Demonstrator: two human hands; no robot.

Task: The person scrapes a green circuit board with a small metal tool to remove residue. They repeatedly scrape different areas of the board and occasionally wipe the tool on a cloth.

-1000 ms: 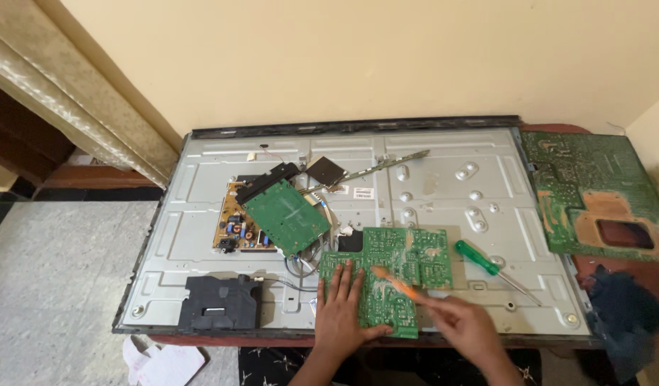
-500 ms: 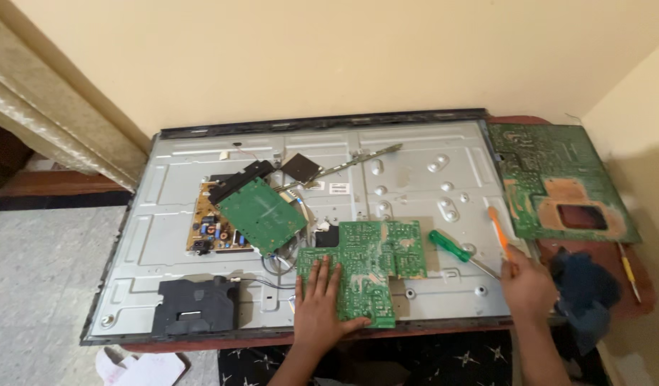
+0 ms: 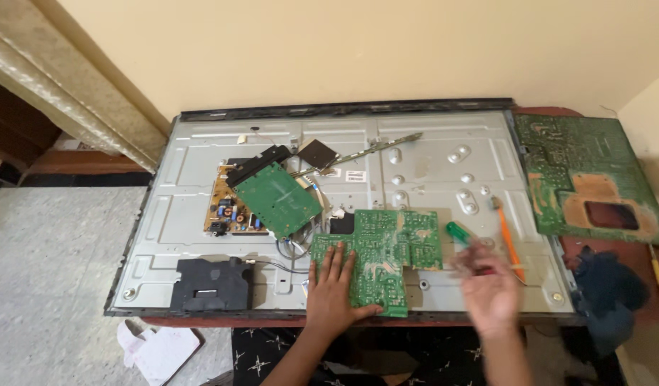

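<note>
Both hands were low over the near edge of the metal back panel (image 3: 415, 164) of a dismantled flat screen lying on the table (image 3: 629, 246). Her or his left hand (image 3: 334, 286) lay flat with fingers spread on the green circuit board (image 3: 386, 250), pressing it against the panel, the thumb hooked at the board's near edge. That board sat loose near the panel's front, just right of a tangle of wires (image 3: 293, 246) and a smaller tilted green board (image 3: 276, 196). The right hand (image 3: 486, 282) was blurred above the panel, just beside the green-handled screwdriver (image 3: 458, 232); whether it was closed on anything could not be told. An orange-handled tool (image 3: 508, 239) lay just right of it, apart from the fingers. A large green board (image 3: 586, 179) rested off the panel's right side, with a dark cloth (image 3: 608, 293) near it.

Judging from this, the pressed board could slide or flex under the flat palm, since nothing else visibly fixed it, and the wires at its left edge might snag or strain. A quick right hand could also knock the screwdriver rolling against the board's solder side, or off the panel.
</note>
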